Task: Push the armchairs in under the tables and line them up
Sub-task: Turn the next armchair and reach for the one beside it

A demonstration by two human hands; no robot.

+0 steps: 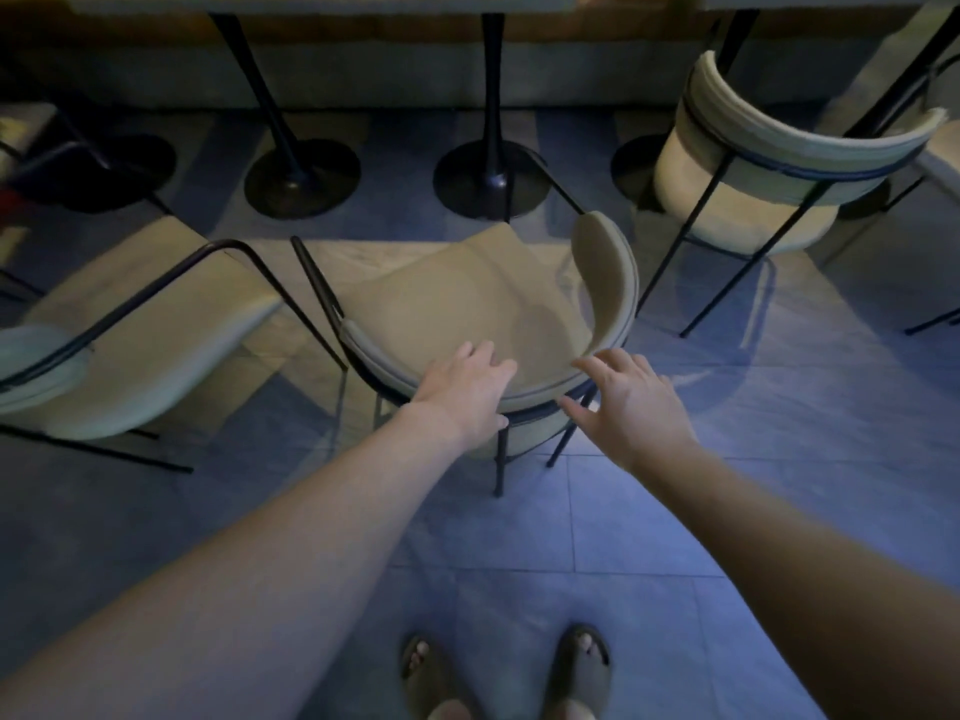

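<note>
Standing at far left, a beige armchair (130, 345) with a thin black frame is seen. No writing can be read anywhere. The middle armchair (467, 304), beige-cushioned with a curved backrest, is faced toward the table (332, 0), its seat short of the black pedestal bases (304, 179). Its backrest rim is touched by the left hand (467, 392), fingers straight and relaxed; the right hand (631, 402) is held spread wide just beside the rim, holding nothing. A third armchair (753, 174) is turned at an angle at right.
</note>
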